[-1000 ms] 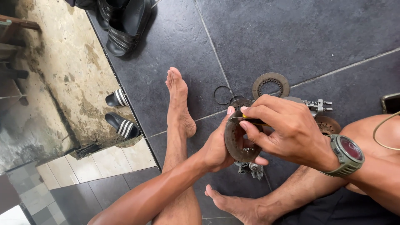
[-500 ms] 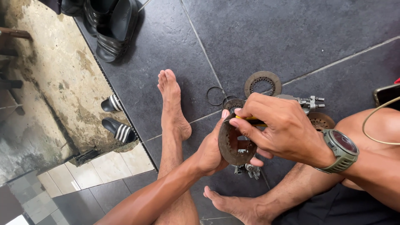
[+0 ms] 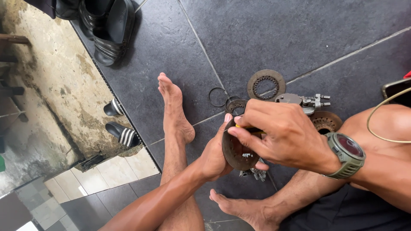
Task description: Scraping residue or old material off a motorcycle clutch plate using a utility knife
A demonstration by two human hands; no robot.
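I sit on a dark tiled floor with my legs stretched out. My left hand (image 3: 214, 156) grips a rusty round metal plate (image 3: 236, 150) from behind, holding it on edge. My right hand (image 3: 282, 134), with a green watch on its wrist, presses a thin tool with a yellow handle (image 3: 250, 128) against the plate's top rim. Under the plate lie small metal parts (image 3: 253, 173) on the floor. Beyond my hands lie a toothed brown friction disc (image 3: 266, 84), a thin wire ring (image 3: 218, 96), a small round hub (image 3: 235, 106), a grey metal assembly with bolts (image 3: 306, 102) and another rusty disc (image 3: 325, 122).
My left foot (image 3: 173, 107) points away from me; my right foot (image 3: 239, 209) lies near the bottom. Black sandals (image 3: 107, 30) sit at the top left, striped slippers (image 3: 120, 132) on the lower concrete level (image 3: 55, 98) past the tile edge. A yellow cable (image 3: 376, 124) crosses my right knee.
The view has drifted a little, so everything sits slightly lower and left. Both hands stay on the plate; my right fingers have shifted slightly along its top rim.
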